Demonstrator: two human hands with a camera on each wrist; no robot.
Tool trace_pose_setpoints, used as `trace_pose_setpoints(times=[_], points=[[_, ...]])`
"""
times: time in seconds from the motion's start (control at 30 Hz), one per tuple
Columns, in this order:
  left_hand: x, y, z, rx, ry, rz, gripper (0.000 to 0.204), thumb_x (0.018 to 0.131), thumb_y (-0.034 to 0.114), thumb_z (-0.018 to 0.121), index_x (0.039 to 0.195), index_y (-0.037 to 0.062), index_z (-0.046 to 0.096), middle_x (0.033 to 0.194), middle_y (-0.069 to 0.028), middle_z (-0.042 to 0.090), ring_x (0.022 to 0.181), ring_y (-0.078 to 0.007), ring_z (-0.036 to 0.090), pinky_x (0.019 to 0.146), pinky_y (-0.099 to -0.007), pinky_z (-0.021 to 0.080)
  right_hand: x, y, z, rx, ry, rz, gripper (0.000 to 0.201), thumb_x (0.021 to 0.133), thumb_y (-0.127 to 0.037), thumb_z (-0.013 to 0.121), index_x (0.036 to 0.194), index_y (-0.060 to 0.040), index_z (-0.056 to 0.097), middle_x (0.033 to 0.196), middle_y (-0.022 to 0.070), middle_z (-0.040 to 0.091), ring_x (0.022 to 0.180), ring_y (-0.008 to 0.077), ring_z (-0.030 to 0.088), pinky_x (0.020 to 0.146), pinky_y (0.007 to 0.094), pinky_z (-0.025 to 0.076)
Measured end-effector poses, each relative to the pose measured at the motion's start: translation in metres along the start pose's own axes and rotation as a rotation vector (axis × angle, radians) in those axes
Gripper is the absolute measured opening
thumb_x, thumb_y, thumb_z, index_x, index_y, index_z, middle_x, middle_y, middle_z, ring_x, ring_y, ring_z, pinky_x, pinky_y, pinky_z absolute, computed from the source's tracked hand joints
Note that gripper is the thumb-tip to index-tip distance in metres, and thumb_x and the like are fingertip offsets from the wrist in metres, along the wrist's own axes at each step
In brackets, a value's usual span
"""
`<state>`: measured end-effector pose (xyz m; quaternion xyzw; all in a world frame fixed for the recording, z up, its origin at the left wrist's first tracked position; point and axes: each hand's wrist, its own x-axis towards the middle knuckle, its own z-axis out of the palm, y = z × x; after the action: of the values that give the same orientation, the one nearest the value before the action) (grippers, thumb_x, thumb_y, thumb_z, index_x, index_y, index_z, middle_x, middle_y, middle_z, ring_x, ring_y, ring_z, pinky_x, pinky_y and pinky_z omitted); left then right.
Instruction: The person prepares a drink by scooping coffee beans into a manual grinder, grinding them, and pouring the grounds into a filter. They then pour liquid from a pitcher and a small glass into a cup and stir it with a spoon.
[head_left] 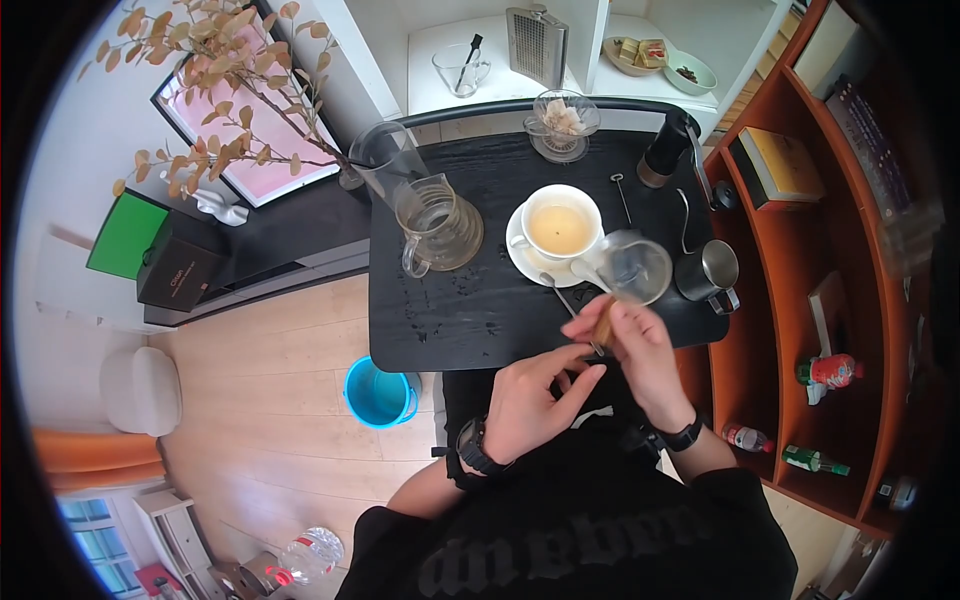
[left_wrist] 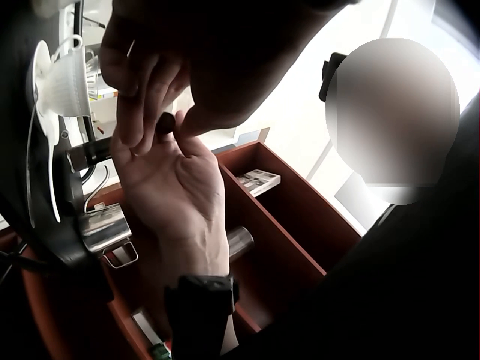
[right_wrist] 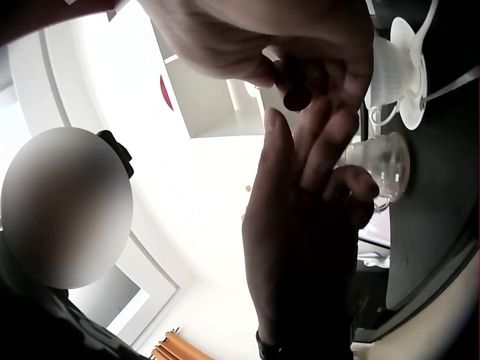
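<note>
Just past the table's front edge, my right hand [head_left: 645,350] holds a short brown handle [head_left: 603,325]. Beyond it is a blurred, see-through round piece [head_left: 638,268]; whether it joins the handle I cannot tell. The handle's dark round end [right_wrist: 297,99] shows between the hands in the right wrist view. My left hand [head_left: 540,400] is close beside, its fingers loosely extended towards the right fingers. Ahead, a white cup [head_left: 560,222] of pale yellow liquid stands on a white saucer [head_left: 520,262], with a metal spoon [head_left: 562,292] leaning out over the black table.
A glass jug [head_left: 440,225] stands left on the black table [head_left: 430,320]. A glass dripper [head_left: 562,125], a hand grinder [head_left: 665,150], a whisk [head_left: 620,195] and a metal pitcher [head_left: 710,270] stand around the cup. Below lies a blue bucket [head_left: 380,392]; brown shelves [head_left: 790,300] border the right.
</note>
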<state>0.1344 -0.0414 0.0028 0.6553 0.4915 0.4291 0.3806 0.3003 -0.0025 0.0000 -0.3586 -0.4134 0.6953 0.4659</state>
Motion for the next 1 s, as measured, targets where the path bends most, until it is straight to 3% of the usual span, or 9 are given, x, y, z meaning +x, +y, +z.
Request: trace_pose_setpoints(times=[0.03,0.07,0.13,0.23,0.33,0.53,0.63,0.73,1.0], points=[[-0.002,-0.001,-0.002,-0.006,-0.023,-0.002,0.022,0.090,0.017,0.074,0.104,0.0009,0.071,0.074,-0.0083,0.071,0.056,-0.0167,0.066,0.053,-0.0270,0.050,0.003,-0.002,-0.006,0.009,0.062,-0.014,0.037,0.109,-0.032,0.043,0.112,-0.0007,0.062,0.093,0.0086,0.071,0.092,0.0154,0.068,0.090,0.0295,0.052],[-0.003,-0.002,-0.004,-0.012,-0.046,-0.003,0.020,0.090,0.016,0.074,0.102,0.0008,0.072,0.073,-0.0083,0.071,0.055,-0.0163,0.065,0.053,-0.0267,0.050,0.007,-0.004,-0.007,0.013,0.167,-0.034,0.035,0.109,-0.033,0.045,0.103,-0.0017,0.058,0.073,0.0018,0.057,0.073,0.0140,0.060,0.074,0.0280,0.049],[-0.004,-0.003,-0.007,-0.030,-0.060,-0.055,0.018,0.091,0.016,0.073,0.100,0.0007,0.072,0.073,-0.0085,0.071,0.055,-0.0159,0.065,0.053,-0.0265,0.050,0.015,-0.013,-0.019,0.022,0.187,0.012,0.033,0.109,-0.033,0.045,0.099,-0.0040,0.057,0.066,-0.0032,0.042,0.064,0.0089,0.046,0.063,0.0259,0.041],[-0.005,-0.005,-0.007,-0.063,-0.062,-0.081,0.016,0.091,0.015,0.072,0.098,0.0006,0.073,0.073,-0.0090,0.071,0.054,-0.0154,0.064,0.053,-0.0265,0.049,0.034,-0.002,-0.045,-0.196,0.225,0.028,0.031,0.109,-0.033,0.045,0.097,-0.0059,0.056,0.065,-0.0052,0.037,0.060,0.0061,0.040,0.058,0.0245,0.036],[-0.007,-0.007,-0.007,-0.080,-0.052,-0.075,0.016,0.092,0.015,0.072,0.098,0.0006,0.073,0.073,-0.0094,0.071,0.054,-0.0155,0.064,0.053,-0.0268,0.049,0.045,0.006,-0.054,-0.509,0.224,0.016,0.030,0.108,-0.032,0.048,0.096,-0.0052,0.057,0.065,-0.0073,0.038,0.057,0.0054,0.039,0.055,0.0238,0.033],[-0.010,-0.014,-0.008,-0.043,-0.074,-0.045,0.015,0.094,0.013,0.069,0.102,0.0000,0.073,0.075,-0.0062,0.073,0.058,-0.0072,0.064,0.052,-0.0213,0.046,0.051,0.002,-0.033,-1.098,0.392,-0.198,0.027,0.104,-0.028,0.054,0.098,-0.0016,0.057,0.062,0.0108,0.052,0.053,0.0227,0.050,0.054,0.0355,0.038],[-0.009,-0.013,-0.009,-0.039,-0.074,-0.052,0.015,0.094,0.013,0.069,0.102,0.0002,0.073,0.075,-0.0058,0.073,0.057,-0.0069,0.063,0.051,-0.0213,0.045,0.053,0.002,-0.030,-1.179,0.398,-0.269,0.023,0.103,-0.025,0.055,0.100,-0.0019,0.057,0.069,0.0193,0.057,0.062,0.0349,0.059,0.057,0.0416,0.041],[-0.009,-0.010,-0.009,-0.054,-0.062,-0.065,0.015,0.093,0.014,0.070,0.099,0.0003,0.073,0.074,-0.0070,0.071,0.055,-0.0117,0.063,0.052,-0.0247,0.047,0.055,0.002,-0.031,-1.254,0.368,-0.293,0.020,0.102,-0.022,0.057,0.100,-0.0019,0.056,0.072,0.0204,0.060,0.069,0.0399,0.063,0.059,0.0438,0.044],[-0.007,-0.009,-0.011,-0.040,-0.068,-0.089,0.015,0.094,0.015,0.069,0.099,0.0009,0.073,0.072,-0.0061,0.071,0.053,-0.0122,0.063,0.052,-0.0254,0.048,0.061,0.006,-0.036,-1.360,0.360,-0.375,0.020,0.099,-0.023,0.059,0.095,-0.0036,0.053,0.073,0.0188,0.062,0.071,0.0391,0.064,0.062,0.0484,0.048]])
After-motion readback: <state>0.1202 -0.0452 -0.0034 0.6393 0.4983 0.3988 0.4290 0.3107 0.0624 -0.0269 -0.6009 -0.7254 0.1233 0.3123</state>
